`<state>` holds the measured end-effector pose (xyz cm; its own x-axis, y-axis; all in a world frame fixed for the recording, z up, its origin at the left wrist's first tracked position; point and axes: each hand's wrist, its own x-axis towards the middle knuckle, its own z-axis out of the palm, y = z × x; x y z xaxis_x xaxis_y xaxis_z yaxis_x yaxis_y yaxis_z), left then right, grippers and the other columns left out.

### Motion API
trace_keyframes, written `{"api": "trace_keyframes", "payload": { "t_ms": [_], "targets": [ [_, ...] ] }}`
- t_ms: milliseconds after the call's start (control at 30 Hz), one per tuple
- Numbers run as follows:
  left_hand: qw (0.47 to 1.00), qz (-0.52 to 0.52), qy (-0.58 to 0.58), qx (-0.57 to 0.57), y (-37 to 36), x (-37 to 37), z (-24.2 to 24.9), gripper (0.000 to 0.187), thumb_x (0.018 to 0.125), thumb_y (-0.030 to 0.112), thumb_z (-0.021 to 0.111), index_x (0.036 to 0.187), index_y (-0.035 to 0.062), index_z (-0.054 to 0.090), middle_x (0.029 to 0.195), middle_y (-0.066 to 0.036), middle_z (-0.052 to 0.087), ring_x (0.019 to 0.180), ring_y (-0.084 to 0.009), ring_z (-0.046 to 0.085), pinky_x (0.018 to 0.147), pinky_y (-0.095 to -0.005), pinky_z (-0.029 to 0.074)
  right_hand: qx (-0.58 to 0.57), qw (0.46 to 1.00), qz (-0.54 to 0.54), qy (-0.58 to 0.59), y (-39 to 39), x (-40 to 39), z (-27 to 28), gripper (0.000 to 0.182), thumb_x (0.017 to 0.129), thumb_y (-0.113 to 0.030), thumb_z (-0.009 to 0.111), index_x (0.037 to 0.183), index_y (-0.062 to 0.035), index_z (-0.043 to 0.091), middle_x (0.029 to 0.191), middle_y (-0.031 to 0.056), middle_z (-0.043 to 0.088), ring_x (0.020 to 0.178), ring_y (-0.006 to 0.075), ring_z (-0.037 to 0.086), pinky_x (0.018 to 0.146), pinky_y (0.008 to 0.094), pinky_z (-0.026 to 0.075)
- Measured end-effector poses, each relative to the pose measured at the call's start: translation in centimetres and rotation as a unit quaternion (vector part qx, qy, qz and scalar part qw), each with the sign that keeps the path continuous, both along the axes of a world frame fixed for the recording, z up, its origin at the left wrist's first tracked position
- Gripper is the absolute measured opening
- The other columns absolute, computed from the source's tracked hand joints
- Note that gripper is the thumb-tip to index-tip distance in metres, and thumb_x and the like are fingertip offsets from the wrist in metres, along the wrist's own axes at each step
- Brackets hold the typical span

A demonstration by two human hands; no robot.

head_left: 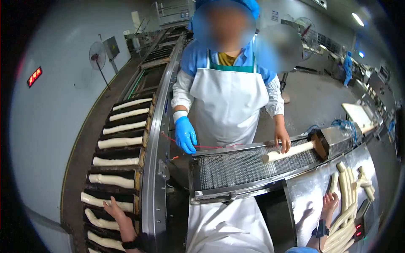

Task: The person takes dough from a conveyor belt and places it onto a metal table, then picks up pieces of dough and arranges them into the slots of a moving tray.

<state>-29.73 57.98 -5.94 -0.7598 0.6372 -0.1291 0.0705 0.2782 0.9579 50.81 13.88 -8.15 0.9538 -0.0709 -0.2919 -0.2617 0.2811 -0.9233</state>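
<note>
My left hand [116, 211] is over a long white dough strip [90, 199] in a dark pan at the lower left, its fingers spread and seemingly touching the dough. At the lower right, my right hand [330, 203] is raised with loosely bent, parted fingers beside the near end of a short dough strip [334, 183]; nothing shows in its grasp. Around it, several dough strips [346, 189] lie on a metal table [301, 194]. A dark device is strapped to my right wrist.
Opposite stands a co-worker in a white apron [228, 97], one bare hand on a dough roll [291, 152] on a mesh conveyor [232, 170], the other blue-gloved [184, 135]. Filled pans [112, 166] line the left beside a metal rail [154, 168]. A scale display glows at the lower right.
</note>
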Motion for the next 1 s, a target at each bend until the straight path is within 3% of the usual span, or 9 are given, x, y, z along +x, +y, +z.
{"api": "trace_keyframes", "payload": {
  "t_ms": [67,133,200,267,567,700,833,900,1000],
  "targets": [
    [0.98,0.019,0.182,-0.073,0.0,1.6,0.2,0.075,0.096,0.035,0.063,0.157,0.012,0.027,0.16,-0.022,0.019,0.147,-0.0382,0.024,0.116,-0.0487,0.027,-0.485,0.856,0.02,-0.178,-2.6,0.0,-1.9,0.06,0.085,-0.025,0.066,0.135,0.0049,0.05,0.127,0.0244,0.056,0.105,0.0334,0.063,0.09,0.0404,0.054],
    [0.986,-0.023,0.164,0.014,0.1,1.9,-0.3,0.071,0.097,0.035,0.062,0.157,0.0131,0.029,0.16,-0.022,0.02,0.146,-0.0381,0.025,0.115,-0.0485,0.028,-0.761,0.581,-0.005,-0.288,-3.2,-2.7,-1.1,0.059,0.082,-0.016,0.064,0.137,0.0008,0.049,0.134,0.0236,0.053,0.122,0.0397,0.051,0.099,0.0473,0.046],
    [0.998,-0.013,0.059,0.012,0.7,4.1,1.8,0.07,0.098,0.031,0.061,0.157,0.0121,0.028,0.16,-0.021,0.02,0.144,-0.0371,0.03,0.114,-0.0478,0.031,-0.832,0.493,0.005,-0.256,-3.6,-4.5,0.0,0.062,0.083,-0.024,0.068,0.138,-0.0013,0.048,0.133,0.0209,0.054,0.123,0.0404,0.051,0.098,0.0506,0.047],
    [0.998,0.003,0.047,0.03,2.4,2.1,-0.4,0.074,0.096,0.031,0.063,0.157,0.0113,0.026,0.159,-0.02,0.023,0.14,-0.0374,0.036,0.112,-0.0458,0.038,-0.81,0.579,0.08,-0.041,-3.8,-4.5,1.1,0.066,0.085,-0.036,0.072,0.136,-0.001,0.049,0.128,0.024,0.055,0.12,0.0408,0.054,0.097,0.0508,0.048],
    [0.994,0.087,0.066,0.018,4.2,3.6,-2.7,0.078,0.094,0.02,0.065,0.158,0.0128,0.021,0.15,-0.024,0.033,0.124,-0.0383,0.051,0.099,-0.0508,0.052,-0.713,0.664,0.169,-0.147,-3.5,-5.1,1.3,0.051,0.086,-0.021,0.071,0.126,0.0066,0.053,0.116,0.0296,0.057,0.108,0.0464,0.056,0.095,0.0487,0.047],
    [0.994,0.105,0.024,0.013,3.7,6.8,-0.1,0.081,0.093,0.023,0.069,0.157,0.0133,0.022,0.15,-0.024,0.034,0.12,-0.0395,0.054,0.093,-0.0495,0.056,-0.828,0.505,0.006,-0.242,-10.8,-3.3,0.4,0.054,0.083,-0.021,0.074,0.127,0.0039,0.055,0.129,0.0305,0.054,0.12,0.0449,0.051,0.104,0.0486,0.041],
    [0.988,0.137,0.067,-0.012,5.7,3.0,-3.5,0.086,0.089,0.028,0.073,0.157,0.0125,0.023,0.146,-0.024,0.039,0.118,-0.0397,0.055,0.094,-0.0495,0.056,-0.824,0.546,-0.116,-0.101,-13.7,-4.4,4.0,0.061,0.078,-0.024,0.076,0.129,0.0038,0.056,0.14,0.0297,0.049,0.132,0.0435,0.044,0.114,0.0477,0.033],
    [0.977,0.152,0.138,-0.049,6.1,2.2,-4.5,0.088,0.088,0.026,0.075,0.156,0.007,0.023,0.143,-0.025,0.043,0.118,-0.0395,0.056,0.093,-0.048,0.057,-0.602,0.795,-0.074,-0.01,-19.5,-1.7,0.5,0.062,0.073,-0.024,0.078,0.124,0.0062,0.06,0.146,0.0316,0.042,0.135,0.043,0.041,0.115,0.0484,0.032],
    [0.958,0.183,0.205,-0.082,7.2,0.0,-6.7,0.086,0.088,0.024,0.074,0.155,0.003,0.023,0.141,-0.026,0.045,0.117,-0.04,0.057,0.09,-0.0482,0.057,-0.815,0.576,-0.067,0.022,-11.9,-5.1,3.9,0.057,0.071,-0.023,0.079,0.116,0.0089,0.063,0.14,0.0333,0.047,0.128,0.0436,0.049,0.11,0.0477,0.039]
  ]
}}
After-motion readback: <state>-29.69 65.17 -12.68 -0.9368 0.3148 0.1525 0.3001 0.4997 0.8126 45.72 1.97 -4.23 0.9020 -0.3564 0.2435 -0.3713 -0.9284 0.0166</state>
